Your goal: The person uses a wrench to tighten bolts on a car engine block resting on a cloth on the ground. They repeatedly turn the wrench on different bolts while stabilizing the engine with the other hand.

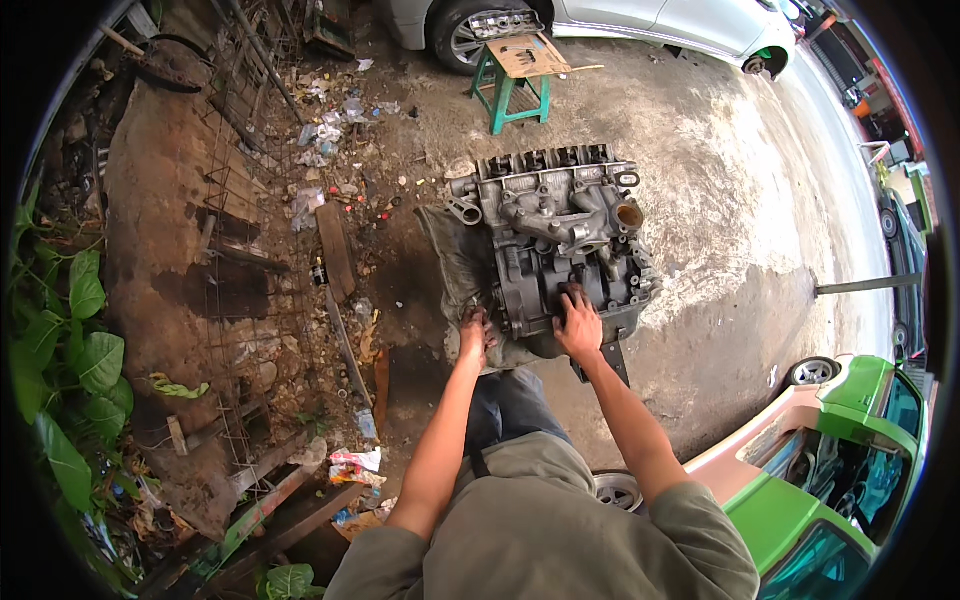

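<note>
In front of me sits a grey metal engine (545,280), its cylinder head (550,172) on the far side and a cast manifold (560,225) with a round brownish opening across the middle. My right hand (579,325) rests on the near part of the engine, fingers reaching forward and slightly apart over a dark recess. At the engine's near left corner is my left hand (475,338), fingers curled above a dirty grey cloth (450,262). Whatever those curled fingers hold, if anything, is too small to make out. The cloth spreads out from under the engine's left side.
A green-legged stool (520,65) with a wooden top bearing small parts stands beyond the engine, before a silver car (640,22). Litter, a wooden plank (336,252) and rusty wire mesh (235,220) lie left. A green vehicle (840,450) and a wheel (617,488) are near right.
</note>
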Tool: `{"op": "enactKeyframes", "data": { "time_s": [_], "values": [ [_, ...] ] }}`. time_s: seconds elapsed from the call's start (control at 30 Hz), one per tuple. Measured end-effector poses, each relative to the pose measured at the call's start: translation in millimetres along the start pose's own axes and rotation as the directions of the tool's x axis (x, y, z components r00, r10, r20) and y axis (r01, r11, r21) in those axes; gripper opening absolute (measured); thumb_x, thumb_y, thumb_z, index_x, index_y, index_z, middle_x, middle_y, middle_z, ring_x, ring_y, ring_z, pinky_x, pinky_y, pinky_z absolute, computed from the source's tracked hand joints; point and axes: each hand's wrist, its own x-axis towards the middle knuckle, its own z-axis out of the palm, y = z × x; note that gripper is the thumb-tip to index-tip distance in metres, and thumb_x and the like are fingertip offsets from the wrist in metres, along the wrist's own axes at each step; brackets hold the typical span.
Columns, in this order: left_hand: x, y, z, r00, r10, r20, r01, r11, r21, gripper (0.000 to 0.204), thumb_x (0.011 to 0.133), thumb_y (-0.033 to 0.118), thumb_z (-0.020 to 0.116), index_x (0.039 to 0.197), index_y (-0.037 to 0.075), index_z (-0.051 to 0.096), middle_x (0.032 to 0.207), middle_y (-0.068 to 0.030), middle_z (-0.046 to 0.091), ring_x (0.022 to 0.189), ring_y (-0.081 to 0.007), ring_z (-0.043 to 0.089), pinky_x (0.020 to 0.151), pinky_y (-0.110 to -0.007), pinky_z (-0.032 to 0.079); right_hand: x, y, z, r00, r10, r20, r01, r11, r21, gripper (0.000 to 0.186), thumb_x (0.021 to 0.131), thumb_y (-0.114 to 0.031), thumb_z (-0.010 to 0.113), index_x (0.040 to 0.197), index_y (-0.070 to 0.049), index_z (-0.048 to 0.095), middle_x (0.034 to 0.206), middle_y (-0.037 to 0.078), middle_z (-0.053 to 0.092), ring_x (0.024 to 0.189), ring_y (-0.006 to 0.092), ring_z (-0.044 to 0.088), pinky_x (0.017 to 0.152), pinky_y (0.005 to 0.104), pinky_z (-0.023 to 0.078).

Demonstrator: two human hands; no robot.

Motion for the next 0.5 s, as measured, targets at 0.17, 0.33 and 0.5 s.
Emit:
{"op": "enactKeyframes", "data": {
  "time_s": [0.17, 0.33, 0.5],
  "values": [
    [-41, 10, 19, 0.974, 0.201, 0.109, -0.217, 0.961, 0.169, 0.016, 0.111, 0.031, 0.052, 0.11, 0.016, 0.058, 0.071, 0.004, 0.042, 0.054, -0.0062, 0.034, 0.049, -0.027, 0.031, 11, 8, -7, 0.997, -0.079, -0.026, 0.081, 0.995, 0.065, 0.061, 0.083, -0.02, 0.073, 0.141, -0.007, 0.057, 0.161, 0.01, 0.043, 0.155, 0.0291, 0.031, 0.128, 0.05, 0.026],
    [-62, -1, 35, 0.937, 0.287, 0.2, -0.335, 0.898, 0.283, 0.024, 0.112, 0.034, 0.052, 0.11, 0.011, 0.059, 0.07, 0.0041, 0.044, 0.053, -0.0054, 0.036, 0.049, -0.026, 0.03, -7, 7, -24, 0.969, -0.183, -0.167, 0.216, 0.954, 0.208, 0.068, 0.083, -0.014, 0.07, 0.148, -0.008, 0.051, 0.164, 0.008, 0.042, 0.157, 0.0309, 0.029, 0.129, 0.0519, 0.022],
    [-74, -24, 56, 0.933, 0.314, 0.178, -0.354, 0.892, 0.28, 0.023, 0.111, 0.035, 0.054, 0.109, 0.013, 0.062, 0.069, 0.0056, 0.044, 0.056, -0.0043, 0.036, 0.05, -0.025, 0.029, -43, 18, -51, 0.963, -0.157, -0.217, 0.233, 0.891, 0.389, 0.072, 0.08, -0.01, 0.067, 0.15, -0.009, 0.048, 0.163, 0.01, 0.043, 0.156, 0.0321, 0.031, 0.129, 0.0511, 0.022]
  ]
}}
